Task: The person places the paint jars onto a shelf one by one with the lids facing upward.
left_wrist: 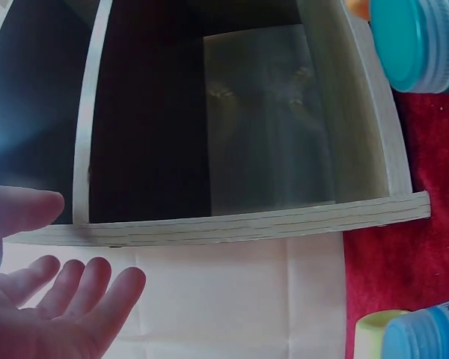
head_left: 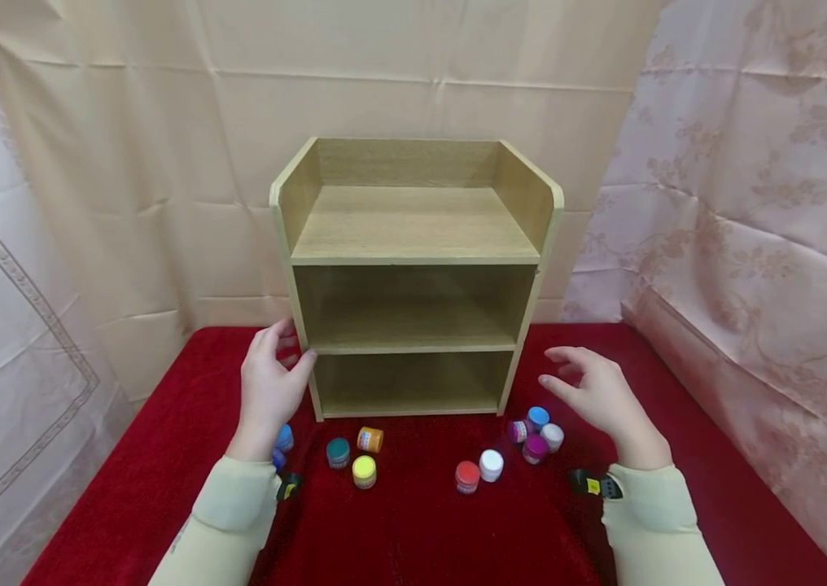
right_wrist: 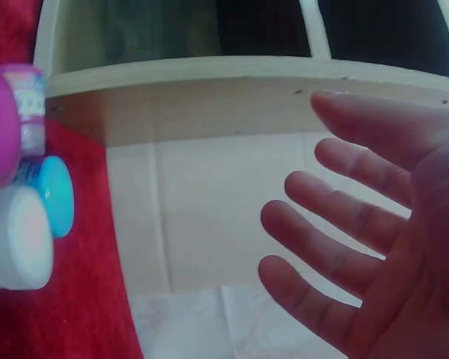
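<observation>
A light wooden shelf unit (head_left: pixel 413 350) with a raised-sided top and two compartments below stands upright on a red cloth. My left hand (head_left: pixel 276 382) is at its left side panel, thumb by the front edge and fingers along the outside, holding nothing. In the left wrist view those fingers (left_wrist: pixel 97 299) are spread and relaxed. To the right of the unit my right hand (head_left: pixel 592 391) hovers apart from it, fingers loosely bent around nothing. Beneath that hand sits a cluster of small paint jars: blue (head_left: pixel 538 417), grey-white (head_left: pixel 552 437) and purple (head_left: pixel 535 448).
In front of the unit are teal (head_left: pixel 338 452), yellow (head_left: pixel 365 472), red (head_left: pixel 467 477) and white (head_left: pixel 491 465) jars, plus an orange jar (head_left: pixel 370 439) on its side. Blue jars (head_left: pixel 282 439) lie partly behind the left wrist. Beige curtains (head_left: pixel 413 65) hang behind the red cloth (head_left: pixel 413 537).
</observation>
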### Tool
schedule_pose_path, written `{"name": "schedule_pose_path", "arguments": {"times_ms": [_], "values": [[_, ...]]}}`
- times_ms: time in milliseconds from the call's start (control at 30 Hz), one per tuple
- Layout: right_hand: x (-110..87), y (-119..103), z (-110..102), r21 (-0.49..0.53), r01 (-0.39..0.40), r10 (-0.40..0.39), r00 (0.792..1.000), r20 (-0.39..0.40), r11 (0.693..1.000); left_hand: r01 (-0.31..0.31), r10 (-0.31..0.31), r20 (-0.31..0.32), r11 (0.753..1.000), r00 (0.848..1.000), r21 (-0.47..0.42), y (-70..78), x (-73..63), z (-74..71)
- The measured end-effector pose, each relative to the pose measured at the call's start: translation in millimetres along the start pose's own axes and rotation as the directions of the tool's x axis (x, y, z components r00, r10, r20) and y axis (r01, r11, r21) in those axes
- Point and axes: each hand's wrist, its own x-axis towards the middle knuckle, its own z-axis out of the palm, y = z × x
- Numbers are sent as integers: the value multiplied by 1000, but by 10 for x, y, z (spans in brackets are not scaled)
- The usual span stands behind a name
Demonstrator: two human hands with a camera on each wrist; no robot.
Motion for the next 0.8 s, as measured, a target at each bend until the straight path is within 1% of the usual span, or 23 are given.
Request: {"name": "schedule_pose_path", "arguments": {"times_ms": [200,333,467,567,700,800], "values": [[11,120,55,-29,-38,41,996,84,999,-1,0,12,999,1000,37,-59,-20,28],[16,172,93,-38,-68,73,986,150,997,-14,13,10,997,1000,80,-89,-24,39],[6,211,147,-36,-86,91,972,217,996,-22,21,13,995,1000,93,-99,-16,41],[-4,247,193,-37,-88,95,960,263,995,-19,17,25,996,1000,92,-96,-8,41],[-1,295,240,-44,-112,121,942,313,993,-13,10,31,996,999,88,-89,-9,40],[13,324,277,-48,-122,131,932,337,991,-1,-1,31,996,1000,86,-88,-17,36]]}}
